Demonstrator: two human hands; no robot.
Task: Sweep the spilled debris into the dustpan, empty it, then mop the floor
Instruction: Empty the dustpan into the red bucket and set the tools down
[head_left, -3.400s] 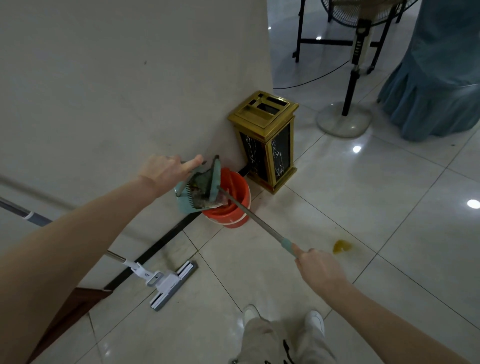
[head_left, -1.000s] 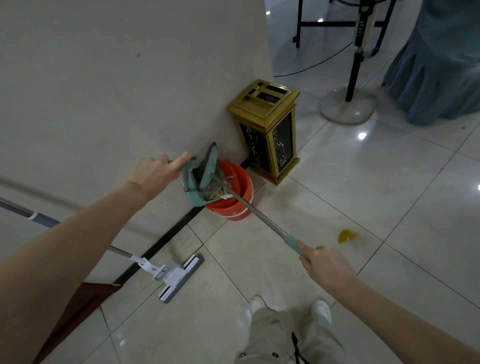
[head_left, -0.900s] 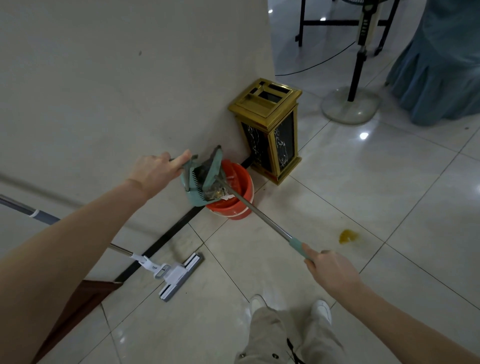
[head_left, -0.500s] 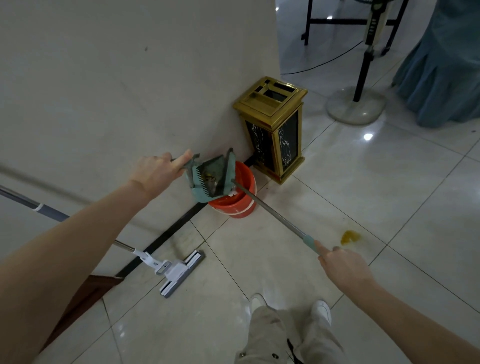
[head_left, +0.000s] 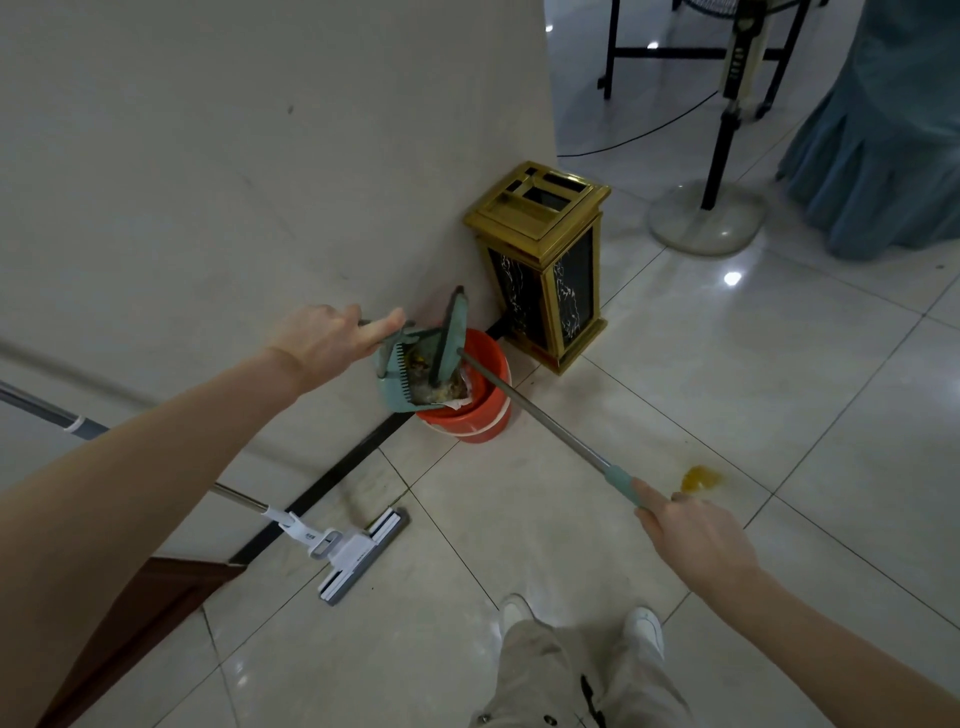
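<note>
A teal dustpan (head_left: 397, 382) is tipped over the red bucket (head_left: 480, 415) by the wall, and brownish debris (head_left: 441, 387) lies at its mouth above the bucket. My left hand (head_left: 324, 338) grips the dustpan's handle. My right hand (head_left: 693, 535) holds the teal grip of a long metal broom handle (head_left: 540, 413); the teal broom head (head_left: 454, 327) stands inside the dustpan against the debris. A yellow-brown spill (head_left: 701, 478) marks the tile just beyond my right hand. A white flat mop (head_left: 353, 553) rests on the floor, its pole leaning on the wall at left.
A gold and black bin (head_left: 545, 260) stands just behind the bucket against the wall corner. A fan's round base (head_left: 706, 218) and cable sit farther back. A blue draped cloth (head_left: 883, 156) hangs at right. My shoes (head_left: 644, 626) show at the bottom.
The dustpan has stayed tilted over the bucket while the broom head shifted inside it, pushing debris toward the bucket. My right hand has drawn back slightly to the right.
</note>
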